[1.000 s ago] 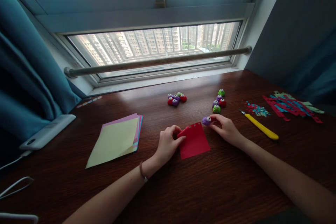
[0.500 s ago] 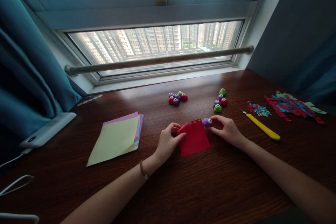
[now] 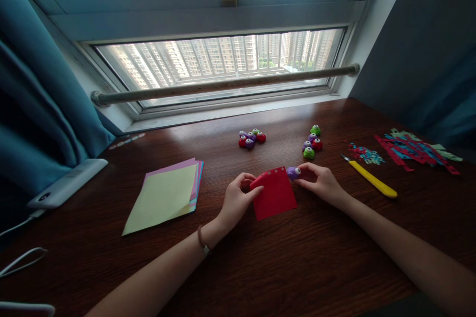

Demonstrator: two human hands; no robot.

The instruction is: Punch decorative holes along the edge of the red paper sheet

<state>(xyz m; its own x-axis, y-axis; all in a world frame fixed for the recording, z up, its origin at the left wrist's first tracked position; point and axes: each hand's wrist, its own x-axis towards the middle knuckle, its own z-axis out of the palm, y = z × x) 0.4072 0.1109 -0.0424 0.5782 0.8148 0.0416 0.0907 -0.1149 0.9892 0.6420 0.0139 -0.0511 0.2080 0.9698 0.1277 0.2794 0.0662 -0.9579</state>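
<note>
A square sheet of red paper [image 3: 275, 199] has a row of small punched shapes along its far edge. My left hand [image 3: 240, 197] pinches its left side between thumb and fingers. At the paper's far right corner is a small purple craft punch [image 3: 292, 173] with a white knob on top. My right hand [image 3: 323, 183] has its thumb and fingers closed on that punch. Whether the paper's corner sits inside the punch's slot, I cannot make out.
Several small punches lie in two groups, one behind the paper [image 3: 250, 142] and another to its right [image 3: 308, 152]. A yellow craft knife [image 3: 374, 178], paper bits [image 3: 366, 153] and cut strips [image 3: 412, 148] lie right. Left are stacked coloured paper [image 3: 163, 195] and a white device [image 3: 69, 183].
Almost nothing differs. The red paper has shifted very slightly, while both hands keep their holds on the paper and the purple punch.
</note>
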